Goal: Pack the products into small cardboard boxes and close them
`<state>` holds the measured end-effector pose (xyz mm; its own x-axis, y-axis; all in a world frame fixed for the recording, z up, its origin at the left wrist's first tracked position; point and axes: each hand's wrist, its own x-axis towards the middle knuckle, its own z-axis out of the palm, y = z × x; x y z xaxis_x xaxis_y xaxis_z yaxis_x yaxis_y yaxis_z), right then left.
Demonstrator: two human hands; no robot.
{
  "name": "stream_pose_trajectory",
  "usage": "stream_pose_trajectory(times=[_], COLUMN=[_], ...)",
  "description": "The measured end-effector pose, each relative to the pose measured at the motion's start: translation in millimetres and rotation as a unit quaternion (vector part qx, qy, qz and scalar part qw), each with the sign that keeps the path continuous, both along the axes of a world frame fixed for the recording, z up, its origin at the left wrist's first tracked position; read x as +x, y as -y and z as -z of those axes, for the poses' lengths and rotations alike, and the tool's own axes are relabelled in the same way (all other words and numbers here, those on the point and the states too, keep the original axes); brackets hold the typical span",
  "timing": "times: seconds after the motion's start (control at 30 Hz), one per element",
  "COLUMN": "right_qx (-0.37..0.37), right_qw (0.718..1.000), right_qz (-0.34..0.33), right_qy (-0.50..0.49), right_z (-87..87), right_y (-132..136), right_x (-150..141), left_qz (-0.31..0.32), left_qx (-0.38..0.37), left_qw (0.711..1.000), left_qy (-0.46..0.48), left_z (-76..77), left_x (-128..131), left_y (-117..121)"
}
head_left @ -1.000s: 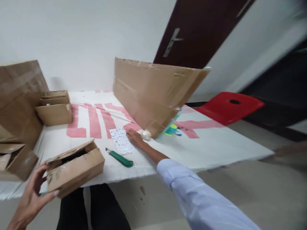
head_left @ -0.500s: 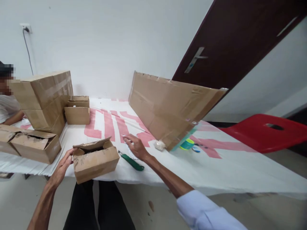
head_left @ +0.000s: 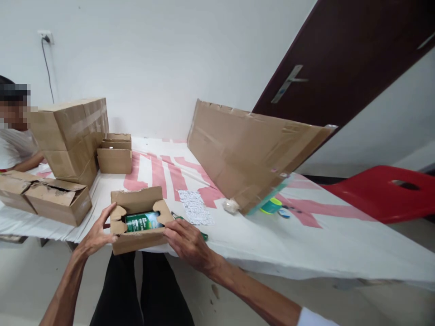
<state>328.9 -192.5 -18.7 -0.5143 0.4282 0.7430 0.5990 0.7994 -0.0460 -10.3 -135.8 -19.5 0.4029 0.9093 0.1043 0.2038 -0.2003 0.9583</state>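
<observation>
1. Holding the open box (head_left: pixel 141 242) by its left end in the grip of the left hand (head_left: pixel 97 234).
2. Holding its right end in the grip of the right hand (head_left: pixel 186 240).
3. Seen inside the box, at the near edge of the surface (head_left: pixel 288 249): a green pack (head_left: pixel 142 222).
4. Lying partly hidden behind the right hand: a knife (head_left: pixel 204 236).
5. Lying flat just beyond: a printed sheet (head_left: pixel 197 207).

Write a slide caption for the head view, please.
Left hand and right hand hold an open cardboard box with a green package inside, at a cloth-covered table.
</observation>
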Motion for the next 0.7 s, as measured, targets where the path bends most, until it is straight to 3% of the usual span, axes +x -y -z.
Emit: stream_pose_trajectory(times=[0.2,0.33,0.43,0.53,0.7], right_qx=[0.006,0.014,0.012,-0.039,-0.176], right_qw=[0.999,0.999,0.999,0.999,0.984], right_qz=[0.016,0.039,0.034,-0.006,-0.026], right_qy=[0.028,0.022,0.021,0.010,-0.002], right_z=[12.4,24.4,27.3,17.6,-17.4], right_y=[10,11,10,6,-24], right_x=[-6,-13,-16,-16,-15], left_qz=[0.046,0.014,0.000,-0.011,-0.010], left_qx=[0.002,0.056,0.074,0.074,0.045], left_qw=[0.999,0.996,0.994,0.994,0.995], left_qy=[0.018,-0.071,-0.082,-0.083,-0.083], left_z=[-2.6,-6.3,-9.4,-12.8,-13.4], left_x=[-4,4,10,6,-6], left_y=[1,7,10,11,10])
